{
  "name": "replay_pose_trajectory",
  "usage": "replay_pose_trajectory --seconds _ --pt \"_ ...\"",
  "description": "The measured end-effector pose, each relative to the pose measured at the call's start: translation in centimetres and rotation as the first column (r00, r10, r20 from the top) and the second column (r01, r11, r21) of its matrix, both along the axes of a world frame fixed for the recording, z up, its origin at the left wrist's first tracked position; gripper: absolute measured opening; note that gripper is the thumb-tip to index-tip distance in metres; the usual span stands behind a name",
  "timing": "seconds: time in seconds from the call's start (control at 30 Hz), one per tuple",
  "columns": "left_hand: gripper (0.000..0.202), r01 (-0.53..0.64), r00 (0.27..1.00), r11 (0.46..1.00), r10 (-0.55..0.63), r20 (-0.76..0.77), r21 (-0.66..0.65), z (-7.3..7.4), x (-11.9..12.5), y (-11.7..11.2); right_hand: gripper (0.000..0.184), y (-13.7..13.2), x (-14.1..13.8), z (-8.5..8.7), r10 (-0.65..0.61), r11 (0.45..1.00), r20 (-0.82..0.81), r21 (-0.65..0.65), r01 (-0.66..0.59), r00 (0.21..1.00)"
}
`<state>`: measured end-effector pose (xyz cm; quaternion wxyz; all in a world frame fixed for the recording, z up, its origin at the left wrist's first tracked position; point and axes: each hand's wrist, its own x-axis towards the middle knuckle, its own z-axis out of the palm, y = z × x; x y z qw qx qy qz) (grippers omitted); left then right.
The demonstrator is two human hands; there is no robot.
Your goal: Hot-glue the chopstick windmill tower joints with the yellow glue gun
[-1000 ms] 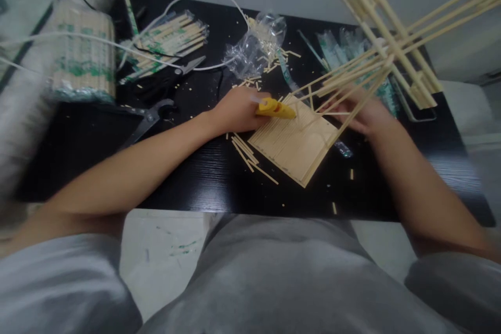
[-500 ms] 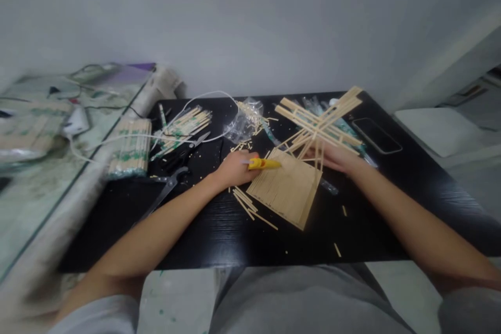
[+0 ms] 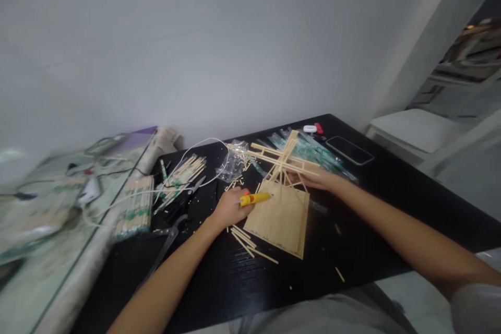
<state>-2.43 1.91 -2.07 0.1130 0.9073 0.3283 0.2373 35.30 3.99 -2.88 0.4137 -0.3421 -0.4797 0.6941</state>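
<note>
My left hand [image 3: 231, 207] is closed around a yellow glue gun [image 3: 254, 199], its tapered end pointing right over the slatted panel. Beneath it, a model windmill [image 3: 279, 219] made of thin wooden sticks rests on the black table, with a flat slatted panel facing up. Crossed lattice blades [image 3: 284, 159] stick up at its far end. My right hand [image 3: 313, 176] grips the model from the right, by the blades; its fingertips are partly hidden behind the sticks. A few loose sticks [image 3: 243, 240] lie just left of the panel.
Scissors [image 3: 191, 188], pliers-like cutters [image 3: 170, 235] and bundled sticks [image 3: 135, 203] lie left. A white cable [image 3: 188, 151] loops across the table [image 3: 219, 297]. Clear wrappers [image 3: 317, 151], a phone [image 3: 349, 150] and a white case [image 3: 309, 129] sit at the back right.
The camera view has tilted up and turned, so the table sits lower in the picture. The glue gun stays in my left hand over the panel, and my right hand remains at the model.
</note>
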Motion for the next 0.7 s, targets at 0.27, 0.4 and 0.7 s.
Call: replay_pose_trajectory --seconds 0.27,0.4,0.7 --pt "0.025 0.008 0.995 1.000 -0.007 0.095 -0.015 -0.3 -0.3 0.1 0.054 -0.5 -1.2 1.0 -0.029 1.000 -0.041 0.009 0.029 0.999" --pt "0.025 -0.007 0.996 0.999 0.011 0.086 -0.045 -0.3 -0.2 0.2 0.059 -0.6 -1.5 1.2 -0.039 0.999 -0.047 0.013 0.040 0.998" --pt "0.027 -0.041 0.997 0.997 0.045 0.068 -0.062 -0.2 0.1 0.2 0.052 -0.2 -1.3 0.9 0.002 0.999 -0.035 0.044 -0.001 0.999"
